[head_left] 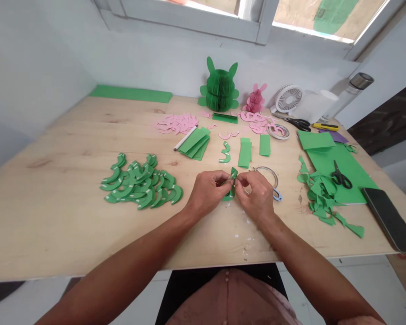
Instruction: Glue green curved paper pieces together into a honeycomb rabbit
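My left hand (pixel 207 191) and my right hand (pixel 257 192) meet over the wooden table (pixel 71 212), both pinching one small curved green paper cutout (pixel 232 174) between thumbs and fingertips. Its lower end (pixel 228 197) shows beneath my fingers. A roll of clear tape (pixel 269 172) lies just behind my right hand. To the left lies a pile of several curved green cutouts (pixel 141 186) with white tape strips. One more green cutout (pixel 225 153) and folded green strips (pixel 245 152) lie a little beyond my hands.
Green paper scraps (pixel 320 198), a green sheet (pixel 350 169) with black scissors (pixel 341 176) and a dark phone (pixel 390 219) lie at the right. At the back stand a green honeycomb paper rabbit (pixel 219 86), a pink one (pixel 256 98), pink cutouts (pixel 176 123) and a small white fan (pixel 288 99).
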The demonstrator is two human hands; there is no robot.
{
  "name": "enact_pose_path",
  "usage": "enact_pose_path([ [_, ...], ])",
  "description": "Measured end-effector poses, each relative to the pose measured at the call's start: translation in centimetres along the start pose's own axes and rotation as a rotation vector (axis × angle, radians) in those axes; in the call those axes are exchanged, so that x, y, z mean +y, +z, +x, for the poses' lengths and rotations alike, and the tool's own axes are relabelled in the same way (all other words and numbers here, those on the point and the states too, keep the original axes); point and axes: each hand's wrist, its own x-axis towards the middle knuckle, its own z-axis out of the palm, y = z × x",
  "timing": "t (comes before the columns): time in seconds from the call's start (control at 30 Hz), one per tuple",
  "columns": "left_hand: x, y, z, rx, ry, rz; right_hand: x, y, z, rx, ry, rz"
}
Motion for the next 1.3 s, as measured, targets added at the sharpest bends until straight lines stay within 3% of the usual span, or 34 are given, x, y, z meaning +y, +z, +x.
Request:
enact_pose_path([
  [1.0, 0.27, 0.11, 0.06, -0.007, -0.098, -0.083, -0.19, -0.05, 0.19, -0.105, 0.349, 0.197],
  [1.3, 0.95, -0.1, 0.15, -0.01, -0.26, -0.291, 0.01, -0.37, 0.33, -0.04, 0.303, 0.269],
])
